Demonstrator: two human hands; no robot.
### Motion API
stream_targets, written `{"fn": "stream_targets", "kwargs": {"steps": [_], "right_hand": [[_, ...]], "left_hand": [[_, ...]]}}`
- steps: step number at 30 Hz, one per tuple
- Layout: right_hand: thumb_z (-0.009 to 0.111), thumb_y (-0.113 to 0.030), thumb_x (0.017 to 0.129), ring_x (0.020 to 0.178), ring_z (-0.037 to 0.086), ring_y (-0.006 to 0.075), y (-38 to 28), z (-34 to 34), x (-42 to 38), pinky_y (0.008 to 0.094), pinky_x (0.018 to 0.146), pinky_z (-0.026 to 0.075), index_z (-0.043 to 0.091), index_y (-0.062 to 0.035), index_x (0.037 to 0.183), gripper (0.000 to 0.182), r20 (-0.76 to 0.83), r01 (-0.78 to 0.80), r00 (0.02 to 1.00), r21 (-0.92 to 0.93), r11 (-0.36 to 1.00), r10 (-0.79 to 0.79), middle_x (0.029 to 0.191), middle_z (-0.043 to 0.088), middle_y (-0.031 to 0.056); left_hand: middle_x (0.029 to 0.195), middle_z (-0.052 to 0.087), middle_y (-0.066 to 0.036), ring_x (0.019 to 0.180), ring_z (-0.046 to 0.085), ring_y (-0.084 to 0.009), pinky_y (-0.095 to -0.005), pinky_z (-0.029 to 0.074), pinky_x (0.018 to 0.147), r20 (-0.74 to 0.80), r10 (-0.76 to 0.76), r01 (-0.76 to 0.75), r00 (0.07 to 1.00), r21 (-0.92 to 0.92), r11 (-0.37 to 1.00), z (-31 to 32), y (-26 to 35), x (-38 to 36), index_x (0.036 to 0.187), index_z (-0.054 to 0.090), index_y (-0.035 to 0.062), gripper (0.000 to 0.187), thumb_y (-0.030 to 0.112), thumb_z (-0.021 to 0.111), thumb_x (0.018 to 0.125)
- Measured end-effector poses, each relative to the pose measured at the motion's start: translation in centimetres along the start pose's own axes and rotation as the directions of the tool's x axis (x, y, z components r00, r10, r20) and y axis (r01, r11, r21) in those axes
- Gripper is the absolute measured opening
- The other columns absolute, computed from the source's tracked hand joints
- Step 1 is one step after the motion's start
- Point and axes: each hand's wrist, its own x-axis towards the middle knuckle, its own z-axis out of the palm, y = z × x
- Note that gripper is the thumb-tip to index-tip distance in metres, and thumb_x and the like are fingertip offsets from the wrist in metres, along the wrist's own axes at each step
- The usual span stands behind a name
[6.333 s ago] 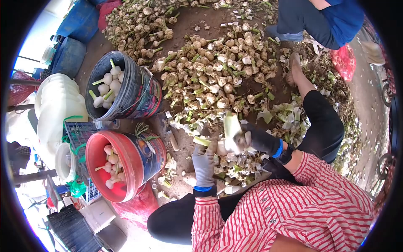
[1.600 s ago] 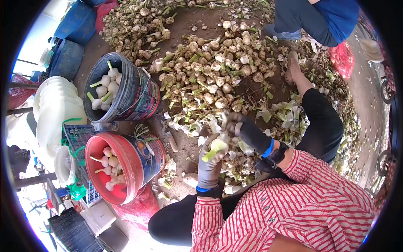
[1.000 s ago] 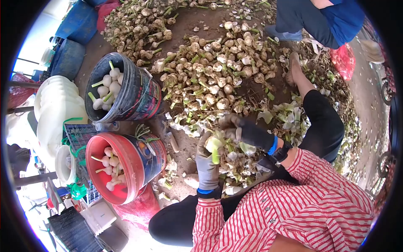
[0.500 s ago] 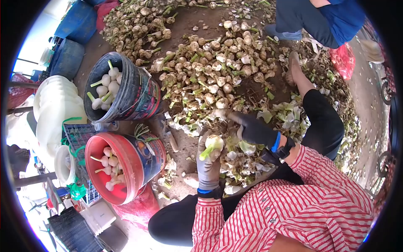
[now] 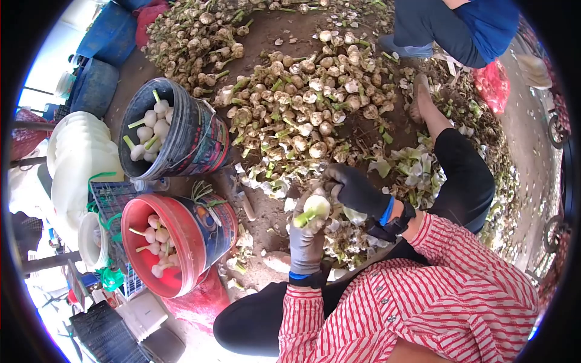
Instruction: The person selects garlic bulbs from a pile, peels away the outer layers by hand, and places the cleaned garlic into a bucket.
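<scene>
My left hand point(image 5: 307, 242), in a grey glove, is closed round a garlic bulb point(image 5: 317, 206) with pale skin and a short green stem stub that points down and to the left. Against the bulb's upper right side is my right hand point(image 5: 363, 190), in a dark glove with its fingers curled in. Whatever lies between those fingertips is too small to make out. Loose peelings point(image 5: 351, 242) lie on the ground below both hands. Just beyond them spreads a heap of unpeeled garlic point(image 5: 315, 97) with soil on it.
A dark bucket point(image 5: 136, 103) and a red bucket point(image 5: 130, 242), both tilted, hold cleaned white bulbs on my left. A blue barrel point(image 5: 97, 85) and white containers point(image 5: 78, 163) stand farther left. Another person's leg point(image 5: 417, 24) is at the upper right, near a red bag point(image 5: 491, 88).
My right hand has come in from above the bulb to its side, its fingers now curled against it. My left hand and the bulb have shifted slightly right.
</scene>
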Motion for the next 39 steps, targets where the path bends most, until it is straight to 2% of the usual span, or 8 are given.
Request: {"fn": "stream_targets", "kwargs": {"steps": [6,9,12,21,26,30,36,39], "right_hand": [[0.059,-0.004,0.078,0.088,0.058,0.0132,0.3,0.1,-1.0,0.0275,0.077,0.047,0.056,-0.0002,0.105,0.027,0.087,-0.196,0.980,0.548,0.813,0.178,0.094,0.059,0.0046],[0.062,-0.005,0.076,0.082,0.060,0.0178,-1.3,-0.8,-0.9,0.0290,0.072,0.047,0.056,-0.0004,0.103,0.028,0.107,-0.037,0.994,0.435,0.900,-0.010,0.089,0.058,0.0078],[0.066,-0.008,0.073,0.072,0.058,0.0252,-2.3,-0.2,-0.6,0.0322,0.065,0.046,0.058,-0.0007,0.096,0.025,-0.027,0.333,0.941,-0.115,0.936,-0.338,0.079,0.056,0.0107],[0.067,-0.011,0.074,0.063,0.056,0.0176,-0.4,0.0,-0.5,0.0296,0.061,0.044,0.059,0.0005,0.087,0.018,0.154,0.068,0.984,0.149,0.986,-0.091,0.071,0.059,0.0090],[0.060,-0.011,0.082,0.068,0.056,0.0095,-1.0,-0.4,-0.2,0.0240,0.063,0.046,0.059,0.0038,0.092,0.018,0.291,-0.374,0.927,0.688,0.621,0.236,0.076,0.061,0.0012],[0.058,-0.010,0.083,0.066,0.054,0.0080,0.0,0.9,-1.0,0.0231,0.063,0.045,0.059,0.0008,0.099,0.020,0.342,-0.392,0.919,0.733,0.556,0.197,0.078,0.060,0.0008],[0.057,-0.011,0.082,0.070,0.050,0.0053,2.4,-2.4,2.2,0.0213,0.067,0.044,0.055,-0.0036,0.109,0.027,0.047,-0.145,0.985,0.749,0.646,0.166,0.082,0.056,-0.0015],[0.051,-0.004,0.081,0.070,0.054,0.0085,2.8,-1.7,0.8,0.0245,0.065,0.046,0.051,0.0007,0.114,0.034,0.033,-0.064,0.998,0.307,0.950,0.057,0.084,0.057,0.0030]], "left_hand": [[0.107,0.057,-0.006,0.095,0.057,-0.0151,-0.0279,0.048,0.081,-0.049,-0.066,0.067,0.997,0.016,0.998,-0.8,0.0,-0.1,0.117,0.047,0.0038,0.049,0.014,0.070,0.075],[0.105,0.059,-0.006,0.093,0.058,-0.0158,-0.0282,0.048,0.081,-0.155,-0.112,0.133,0.982,0.132,0.982,-0.1,0.1,0.2,0.118,0.046,0.0024,0.047,0.011,0.068,0.077],[0.098,0.061,-0.009,0.086,0.060,-0.0156,-0.0261,0.049,0.074,-0.197,-0.058,0.106,0.979,0.242,0.964,0.2,-0.1,0.1,0.119,0.043,-0.0007,0.049,0.010,0.067,0.078],[0.092,0.059,-0.006,0.074,0.058,-0.0115,-0.0209,0.048,0.060,-0.208,-0.083,0.129,0.975,0.216,0.968,-1.0,-0.5,-0.2,0.123,0.038,-0.0057,0.065,0.014,0.074,0.072],[0.103,0.058,-0.007,0.091,0.057,-0.0172,-0.0287,0.046,0.082,-0.005,-0.142,0.142,0.990,0.033,0.989,-1.9,-0.5,-0.1,0.117,0.046,0.0008,0.058,0.021,0.075,0.071],[0.103,0.057,-0.006,0.090,0.057,-0.0148,-0.0256,0.048,0.075,-0.012,-0.067,0.067,0.998,0.050,0.996,-1.4,-0.4,0.5,0.124,0.040,0.0028,0.070,0.015,0.077,0.067],[0.117,0.052,-0.007,0.097,0.054,-0.0153,-0.0233,0.048,0.080,-0.004,0.042,-0.042,0.999,0.042,0.998,1.0,1.2,-0.3,0.130,0.036,0.0039,0.070,0.004,0.072,0.070],[0.118,0.050,-0.008,0.100,0.053,-0.0167,-0.0255,0.047,0.084,-0.023,0.073,-0.069,0.997,0.125,0.990,0.6,0.9,-0.1,0.131,0.036,0.0062,0.070,-0.004,0.068,0.070]]}}
